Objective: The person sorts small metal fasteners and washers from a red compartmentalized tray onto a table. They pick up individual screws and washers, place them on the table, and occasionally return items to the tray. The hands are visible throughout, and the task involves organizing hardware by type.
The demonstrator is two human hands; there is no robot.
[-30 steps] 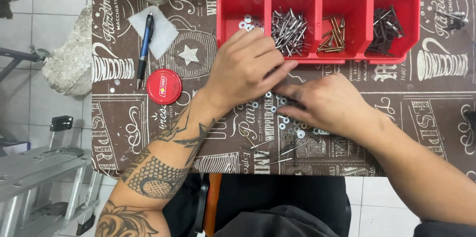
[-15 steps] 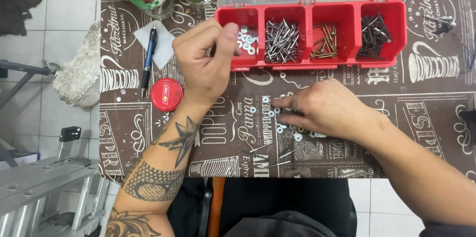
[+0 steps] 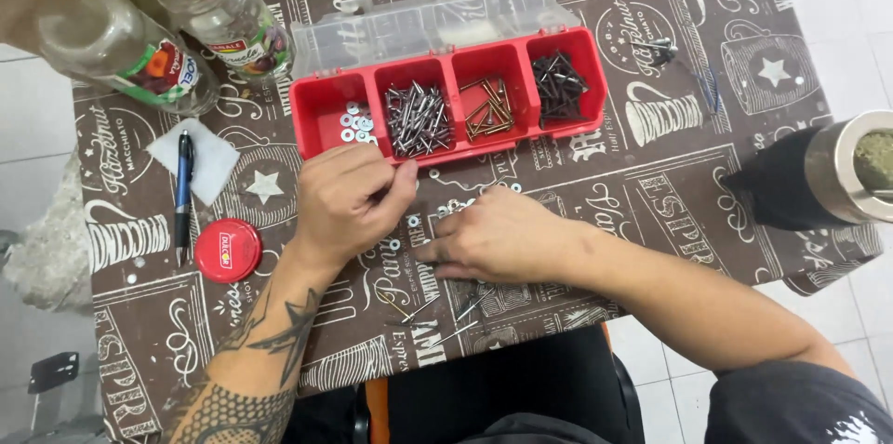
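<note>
Washers (image 3: pixel 354 123) lie partly in the red tray's (image 3: pixel 321 119) left compartment; more stay loose at centre frame. Left hand (image 3: pixel 349 202) pinches, contents unclear; right hand (image 3: pixel 498 238) presses flat on scattered pieces (image 3: pixel 446 212).

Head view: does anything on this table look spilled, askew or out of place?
Yes. Loose washers and a few nails lie scattered on the tablecloth around both hands, outside the red organizer tray. A red lid lies apart from the two jars, which rest tipped on their sides. Nothing looks broken.
</note>
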